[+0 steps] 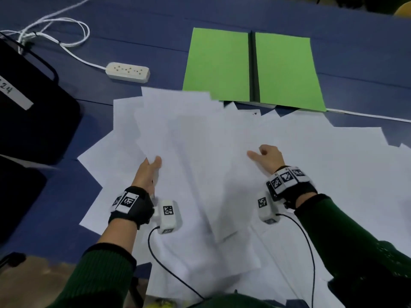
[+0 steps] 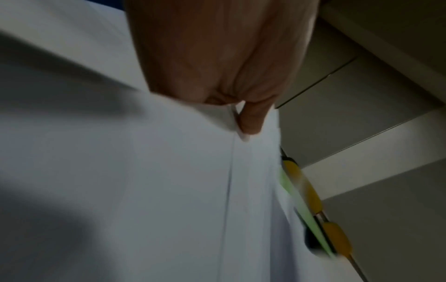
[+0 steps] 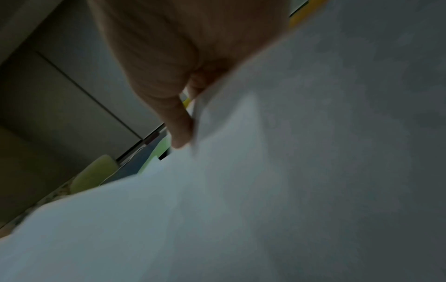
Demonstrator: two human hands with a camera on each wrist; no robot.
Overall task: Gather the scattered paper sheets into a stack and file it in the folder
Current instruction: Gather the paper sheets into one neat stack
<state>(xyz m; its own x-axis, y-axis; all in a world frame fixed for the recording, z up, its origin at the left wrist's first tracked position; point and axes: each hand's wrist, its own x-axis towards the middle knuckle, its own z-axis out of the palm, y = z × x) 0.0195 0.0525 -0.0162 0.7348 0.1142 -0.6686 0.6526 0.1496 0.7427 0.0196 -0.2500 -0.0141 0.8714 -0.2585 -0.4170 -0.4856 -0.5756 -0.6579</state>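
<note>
Several white paper sheets [image 1: 322, 174] lie spread and overlapping across the blue table [image 1: 155, 30]. An open green folder [image 1: 284, 70] with a dark spine lies flat behind them, and some sheet corners overlap its near edge. My left hand [image 1: 153, 163] pinches the left edge of a blurred, lifted bunch of sheets [image 1: 195, 152], thumb on top. My right hand [image 1: 259, 152] grips the bunch's right side. In the wrist views, the left hand's thumb [image 2: 251, 122] and the right hand's thumb [image 3: 179, 129] press on paper. The other fingers are hidden behind the paper.
A white power strip [image 1: 127, 72] with its looped cable [image 1: 66, 44] lies at the back left. Black cases [image 1: 33, 112], one with a white label, fill the left edge. A white strip [image 1: 367, 116] runs along the table right of the folder.
</note>
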